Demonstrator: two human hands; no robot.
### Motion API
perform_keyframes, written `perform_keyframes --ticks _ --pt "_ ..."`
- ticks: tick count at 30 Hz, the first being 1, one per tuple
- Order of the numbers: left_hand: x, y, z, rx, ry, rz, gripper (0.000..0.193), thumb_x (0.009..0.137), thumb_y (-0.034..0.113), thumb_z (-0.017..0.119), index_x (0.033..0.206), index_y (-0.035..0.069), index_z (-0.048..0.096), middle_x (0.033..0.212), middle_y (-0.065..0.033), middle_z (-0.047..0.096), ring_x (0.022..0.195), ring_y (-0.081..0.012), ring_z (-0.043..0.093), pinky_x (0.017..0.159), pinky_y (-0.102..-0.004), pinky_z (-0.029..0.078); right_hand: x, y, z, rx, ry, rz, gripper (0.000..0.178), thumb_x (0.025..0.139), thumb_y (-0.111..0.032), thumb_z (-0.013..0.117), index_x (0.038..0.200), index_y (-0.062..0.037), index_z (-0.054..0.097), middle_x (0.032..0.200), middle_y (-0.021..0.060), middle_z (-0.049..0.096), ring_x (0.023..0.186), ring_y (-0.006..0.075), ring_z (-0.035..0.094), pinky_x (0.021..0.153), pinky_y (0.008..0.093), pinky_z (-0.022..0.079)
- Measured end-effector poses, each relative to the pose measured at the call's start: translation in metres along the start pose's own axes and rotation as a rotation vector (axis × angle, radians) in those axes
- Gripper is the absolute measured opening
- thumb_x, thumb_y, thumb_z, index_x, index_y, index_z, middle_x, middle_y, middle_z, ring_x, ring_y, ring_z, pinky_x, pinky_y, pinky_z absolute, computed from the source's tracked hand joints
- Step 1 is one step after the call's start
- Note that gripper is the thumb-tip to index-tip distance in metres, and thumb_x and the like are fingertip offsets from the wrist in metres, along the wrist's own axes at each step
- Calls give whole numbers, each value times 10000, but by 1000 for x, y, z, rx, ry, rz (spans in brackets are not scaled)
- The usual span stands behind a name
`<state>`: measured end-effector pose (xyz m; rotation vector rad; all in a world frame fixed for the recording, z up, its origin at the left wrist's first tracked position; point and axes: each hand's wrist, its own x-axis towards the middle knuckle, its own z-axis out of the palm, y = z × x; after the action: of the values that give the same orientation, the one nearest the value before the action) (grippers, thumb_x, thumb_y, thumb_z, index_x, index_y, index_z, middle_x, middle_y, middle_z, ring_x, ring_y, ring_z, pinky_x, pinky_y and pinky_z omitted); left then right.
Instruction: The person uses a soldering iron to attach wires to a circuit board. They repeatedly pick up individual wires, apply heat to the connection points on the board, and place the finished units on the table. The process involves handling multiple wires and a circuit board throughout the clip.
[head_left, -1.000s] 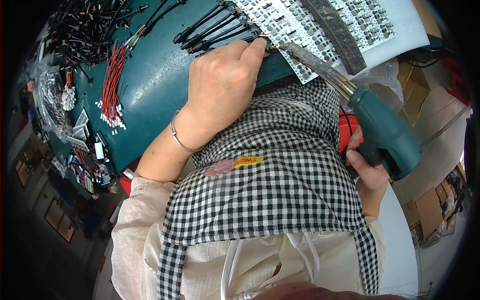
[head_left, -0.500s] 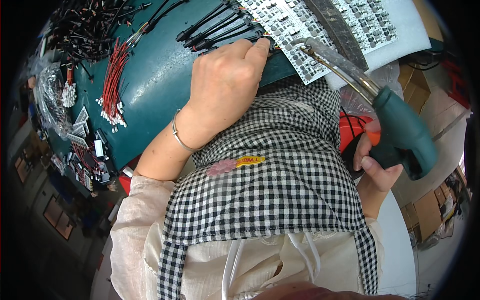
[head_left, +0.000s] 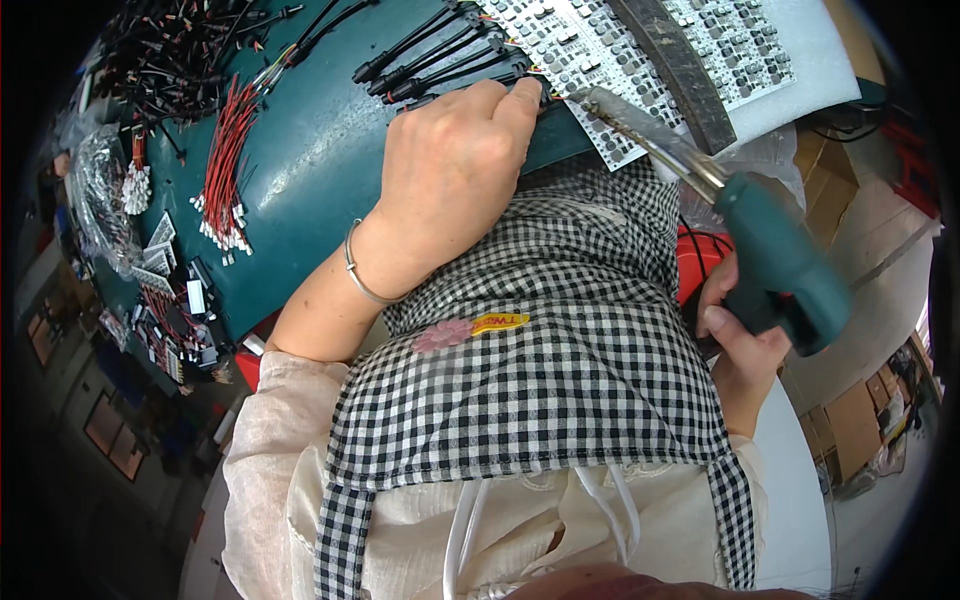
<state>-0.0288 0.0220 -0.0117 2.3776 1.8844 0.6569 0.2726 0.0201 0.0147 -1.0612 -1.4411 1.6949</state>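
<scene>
My right hand [head_left: 740, 335] is wrapped round the handle of a dark green soldering gun [head_left: 785, 260]. Its metal tip points up and left, over the near left corner of a white circuit board panel [head_left: 560, 45] covered in small parts. Close to that tip, my left hand [head_left: 455, 165] is closed, thumb and forefinger pinching a black cable [head_left: 541, 88] at the board's edge. Most of this cable is hidden under the hand. Whether the tip touches the board or the wires, I cannot tell. Several other black connector cables [head_left: 430, 68] lie in a row along the board's left edge.
A dark metal bar [head_left: 675, 70] lies across the panel, which rests on white foam [head_left: 825, 60]. Leftward on the green table [head_left: 320, 160] are a red wire bundle [head_left: 228, 150], a heap of black cables [head_left: 160, 70] and a clear plastic bag [head_left: 100, 195]. Cardboard boxes [head_left: 855, 430] stand at right.
The soldering gun has moved left with my right hand, bringing its tip nearer to my left fingers and the board's left edge. My left hand has barely moved.
</scene>
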Motion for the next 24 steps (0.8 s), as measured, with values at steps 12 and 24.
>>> perform_keyframes --ticks 12,24 --pt "1 -1 -1 -3 -16 2 264 728 34 611 987 12 653 639 -55 547 554 -203 582 449 -324 457 14 -16 12 249 137 -37 647 721 -92 664 1236 158 362 587 73 456 416 129 434 355 228 384" --pt "8 -1 -7 -286 -60 -276 120 801 107 720 878 16 704 706 -106 667 596 -190 643 529 -269 485 13 -19 7 300 134 19 639 665 -64 674 1199 176 419 773 157 562 485 122 507 422 219 421"
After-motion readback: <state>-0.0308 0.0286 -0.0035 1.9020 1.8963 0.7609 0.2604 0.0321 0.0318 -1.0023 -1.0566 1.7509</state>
